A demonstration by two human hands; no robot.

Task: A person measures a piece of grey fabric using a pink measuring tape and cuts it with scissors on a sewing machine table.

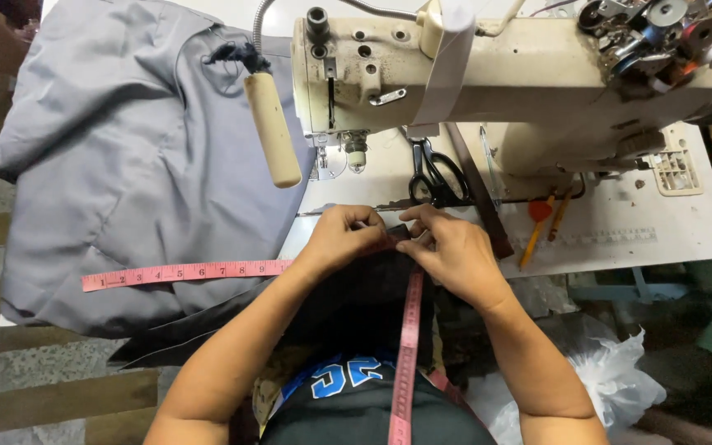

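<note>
Pink tape measure (406, 346) — dark cloth (364, 284) — white sewing table (620, 231).

Both forearms are bare from elbow to wrist, with no sleeves, watch or bracelets in sight, and the left hand (341, 237) and right hand (453, 251) carry no gloves or rings. The person wears a black top (372, 408) with bold blue, white-edged lettering across the chest (only partly visible).
</note>
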